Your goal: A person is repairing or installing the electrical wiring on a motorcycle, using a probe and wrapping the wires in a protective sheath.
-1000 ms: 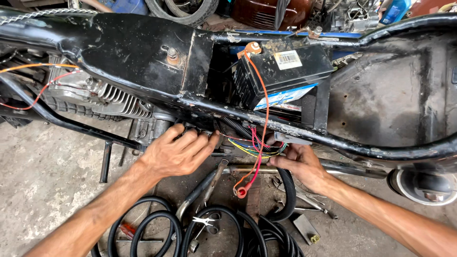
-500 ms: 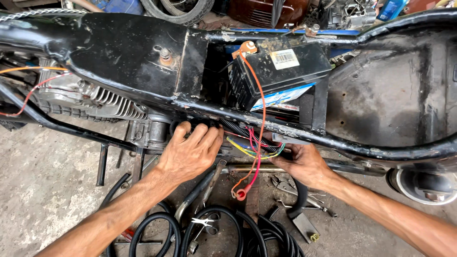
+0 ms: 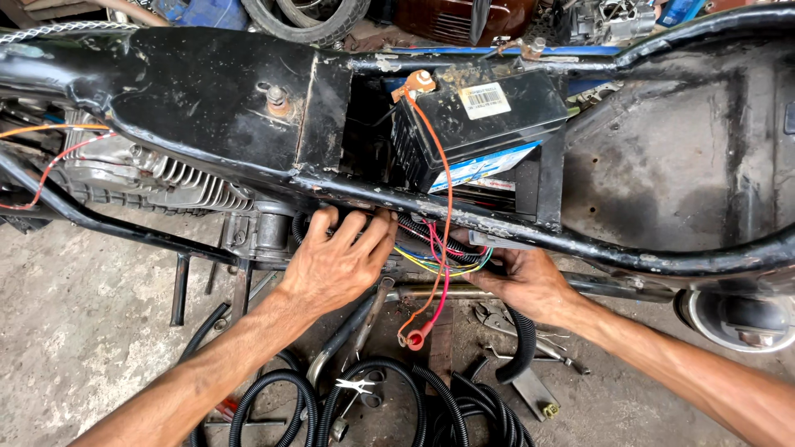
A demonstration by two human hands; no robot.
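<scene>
Wire bundle (image 3: 439,252), multicoloured, under the black frame tube (image 3: 513,228), between both sets of fingers. Left hand (image 3: 335,265) has shifted rightward since a second ago, fingers now pressed against the frame, grasp indeterminable. Right hand (image 3: 526,281) pinches the wires; black battery (image 3: 476,116) above the fingers.

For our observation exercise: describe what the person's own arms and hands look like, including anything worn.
Both forearms are bare to the frame edge: no sleeves, gloves, watch or rings show. The left hand and right hand are lean and sinewy, with veins and knuckles standing out.
</scene>
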